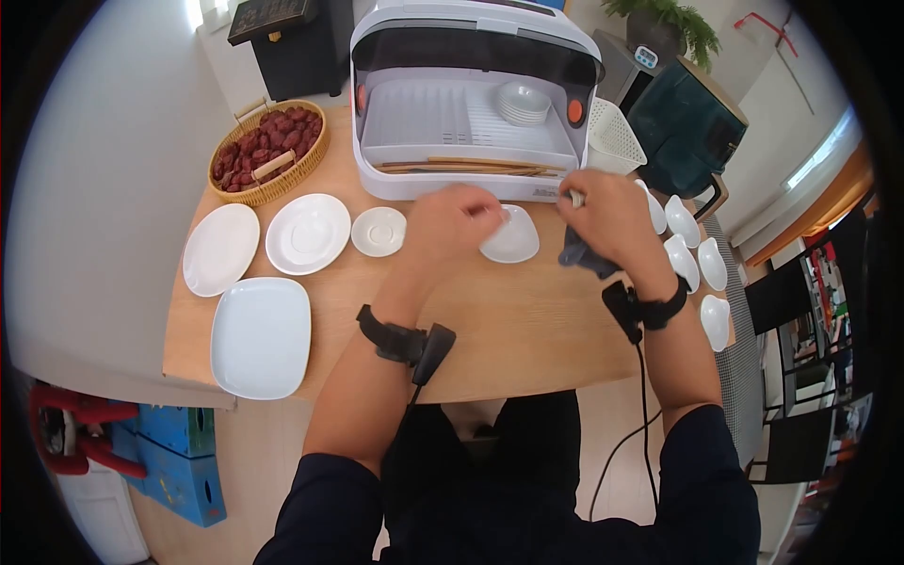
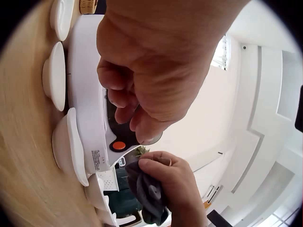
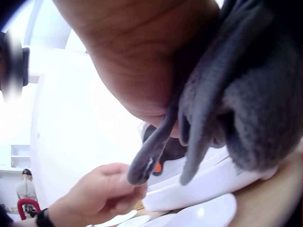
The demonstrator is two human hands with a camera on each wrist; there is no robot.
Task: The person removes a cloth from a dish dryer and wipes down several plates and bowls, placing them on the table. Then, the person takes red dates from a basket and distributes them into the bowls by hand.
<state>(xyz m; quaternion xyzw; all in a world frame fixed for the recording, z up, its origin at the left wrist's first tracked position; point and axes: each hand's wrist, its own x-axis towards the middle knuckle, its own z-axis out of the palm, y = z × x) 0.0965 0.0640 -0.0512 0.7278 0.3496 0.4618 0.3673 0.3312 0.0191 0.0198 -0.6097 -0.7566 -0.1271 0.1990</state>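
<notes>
My right hand [image 1: 607, 212] grips a crumpled dark grey cloth [image 1: 586, 254], which hangs below the fingers. A small brown tip [image 2: 164, 161] sticks out by that hand's fingers in the left wrist view; I cannot tell what it belongs to. My left hand [image 1: 454, 221], blurred in the head view, is raised with its fingers curled. In the left wrist view it is apart from the cloth, and nothing shows between its fingers. Just beyond the hands lies a white squarish dish [image 1: 511, 237], partly covered by the left fingertips in the head view.
A white dish cabinet [image 1: 476, 188] stands open behind, with stacked bowls [image 1: 524, 102] and brown chopsticks [image 1: 471, 167]. White plates [image 1: 308, 234] and a basket [image 1: 268, 193] of dark red dates [image 1: 268, 151] are on the left. Several white spoon-shaped dishes [image 1: 713, 264] line the right edge.
</notes>
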